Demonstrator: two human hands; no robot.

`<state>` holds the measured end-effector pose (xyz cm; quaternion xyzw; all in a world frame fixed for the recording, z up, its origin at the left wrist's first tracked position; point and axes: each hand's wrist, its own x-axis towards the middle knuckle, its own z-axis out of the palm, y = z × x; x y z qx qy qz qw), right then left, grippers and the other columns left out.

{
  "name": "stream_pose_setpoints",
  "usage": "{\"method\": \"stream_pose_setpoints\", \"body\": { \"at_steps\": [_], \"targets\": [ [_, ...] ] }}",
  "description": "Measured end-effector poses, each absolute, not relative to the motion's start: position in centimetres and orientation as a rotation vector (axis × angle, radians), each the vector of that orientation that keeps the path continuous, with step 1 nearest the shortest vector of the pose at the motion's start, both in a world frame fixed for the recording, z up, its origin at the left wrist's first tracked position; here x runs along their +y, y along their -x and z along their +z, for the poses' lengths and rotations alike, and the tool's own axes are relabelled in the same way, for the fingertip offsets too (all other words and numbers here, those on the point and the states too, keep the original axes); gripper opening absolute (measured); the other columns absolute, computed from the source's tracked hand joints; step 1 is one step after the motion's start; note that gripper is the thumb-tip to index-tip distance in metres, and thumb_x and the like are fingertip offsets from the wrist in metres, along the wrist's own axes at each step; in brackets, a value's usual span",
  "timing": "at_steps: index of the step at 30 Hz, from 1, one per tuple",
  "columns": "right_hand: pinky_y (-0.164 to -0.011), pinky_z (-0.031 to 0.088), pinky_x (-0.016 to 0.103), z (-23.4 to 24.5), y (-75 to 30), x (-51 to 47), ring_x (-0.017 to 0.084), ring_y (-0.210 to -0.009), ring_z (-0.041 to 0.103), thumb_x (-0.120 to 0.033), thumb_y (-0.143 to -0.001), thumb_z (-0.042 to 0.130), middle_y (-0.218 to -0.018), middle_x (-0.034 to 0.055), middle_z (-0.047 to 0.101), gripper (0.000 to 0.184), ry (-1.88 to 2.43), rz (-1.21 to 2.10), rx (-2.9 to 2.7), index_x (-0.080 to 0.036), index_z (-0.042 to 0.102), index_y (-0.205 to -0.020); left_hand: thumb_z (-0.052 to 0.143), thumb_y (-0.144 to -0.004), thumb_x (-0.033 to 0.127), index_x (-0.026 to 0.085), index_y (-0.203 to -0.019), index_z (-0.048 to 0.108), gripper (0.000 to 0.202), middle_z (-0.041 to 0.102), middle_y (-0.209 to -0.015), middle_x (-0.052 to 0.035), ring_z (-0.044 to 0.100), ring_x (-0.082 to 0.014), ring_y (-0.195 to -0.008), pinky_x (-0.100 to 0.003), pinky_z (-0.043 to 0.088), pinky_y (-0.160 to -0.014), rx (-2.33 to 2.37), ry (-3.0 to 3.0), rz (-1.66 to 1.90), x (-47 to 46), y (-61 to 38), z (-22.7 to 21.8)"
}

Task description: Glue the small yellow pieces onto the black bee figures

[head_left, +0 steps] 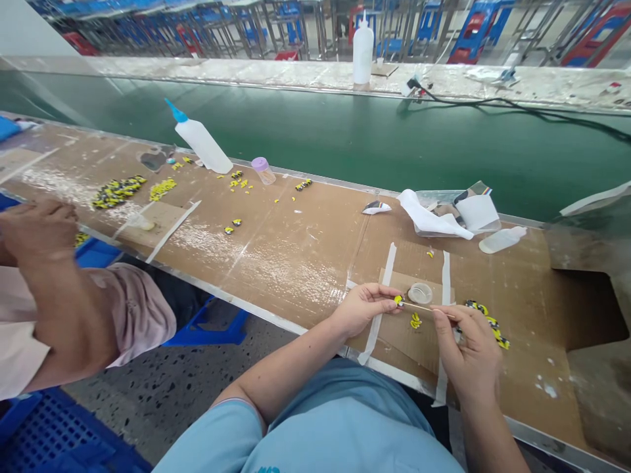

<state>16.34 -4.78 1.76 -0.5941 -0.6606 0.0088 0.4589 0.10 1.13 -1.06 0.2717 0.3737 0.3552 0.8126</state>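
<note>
My left hand (367, 307) pinches a small yellow and dark piece (399, 300) between thumb and fingertips. A thin stick (419, 307) is gripped in my right hand (468, 345), and its tip reaches to the small piece. Just behind the stick stands a small round clear dish (420, 293). Several loose yellow bits (415, 320) lie on the cardboard below it. To the right of my right hand is a cluster of yellow and dark pieces (488, 322), partly covered by that hand.
A co-worker's hands (42, 226) are at far left, near piles of yellow and dark pieces (118, 192). White bottles (210, 148), a purple-lidded jar (263, 169) and a scrap-filled plastic tray (444, 217) line the table's back edge. Beyond runs a green belt (315, 131).
</note>
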Motion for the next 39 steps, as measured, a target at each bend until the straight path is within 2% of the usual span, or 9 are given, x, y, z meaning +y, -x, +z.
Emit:
{"method": "stream_pose_setpoints", "body": {
  "at_steps": [6,12,17,23,30,39],
  "targets": [
    [-0.062,0.045,0.027,1.6,-16.2,-4.7,0.013,-0.066,0.056,-0.020,-0.087,0.056,-0.074,0.0016,0.062,0.008,1.447,-0.022,-1.675,-0.020,0.063,-0.083,0.088,-0.045,0.034,0.011,-0.080,0.070,0.045,0.070,-0.076,-0.0041,0.064,-0.0114,-0.067,-0.031,0.050,-0.080,0.810,-0.591,0.749,1.1,-0.1,-1.0],
    [-0.064,0.043,0.028,1.3,-16.3,-4.7,0.013,-0.065,0.054,-0.017,-0.085,0.059,-0.072,0.0017,0.061,0.004,1.418,-0.205,-1.747,-0.019,0.062,-0.083,0.087,-0.047,0.034,0.012,-0.080,0.070,0.044,0.071,-0.077,-0.0034,0.065,-0.0110,-0.068,-0.030,0.050,-0.081,0.821,-0.619,0.753,1.0,-0.2,-1.2],
    [-0.065,0.043,0.027,1.5,-16.2,-4.8,0.013,-0.066,0.055,-0.016,-0.086,0.057,-0.073,0.0011,0.061,0.007,1.404,-0.159,-1.755,-0.019,0.062,-0.083,0.087,-0.047,0.034,0.011,-0.080,0.069,0.044,0.071,-0.077,-0.0041,0.065,-0.0120,-0.069,-0.032,0.050,-0.083,0.821,-0.625,0.759,1.0,-0.2,-1.3],
    [-0.066,0.044,0.025,1.8,-17.2,-5.0,0.013,-0.068,0.056,-0.016,-0.086,0.057,-0.073,0.0017,0.062,0.008,1.478,-0.169,-1.646,-0.018,0.062,-0.081,0.087,-0.047,0.035,0.011,-0.081,0.069,0.045,0.070,-0.073,-0.0032,0.066,-0.0123,-0.067,-0.030,0.052,-0.076,0.795,-0.615,0.747,1.1,-0.1,-1.0],
    [-0.065,0.042,0.027,1.5,-18.6,-4.2,0.014,-0.066,0.055,-0.027,-0.089,0.054,-0.072,0.0021,0.062,0.016,1.585,-0.313,-1.730,-0.018,0.064,-0.079,0.086,-0.047,0.036,0.012,-0.082,0.069,0.046,0.071,-0.074,-0.0033,0.065,-0.0110,-0.066,-0.028,0.052,-0.076,0.800,-0.635,0.744,1.1,-0.1,-1.0],
    [-0.066,0.041,0.027,0.8,-18.5,-4.0,0.014,-0.067,0.055,-0.029,-0.090,0.052,-0.073,0.0027,0.063,0.019,1.580,-0.316,-1.757,-0.019,0.065,-0.080,0.087,-0.047,0.033,0.012,-0.082,0.068,0.045,0.071,-0.073,-0.0029,0.066,-0.0110,-0.066,-0.028,0.051,-0.078,0.799,-0.611,0.745,1.1,0.1,-1.0]
  ]
}}
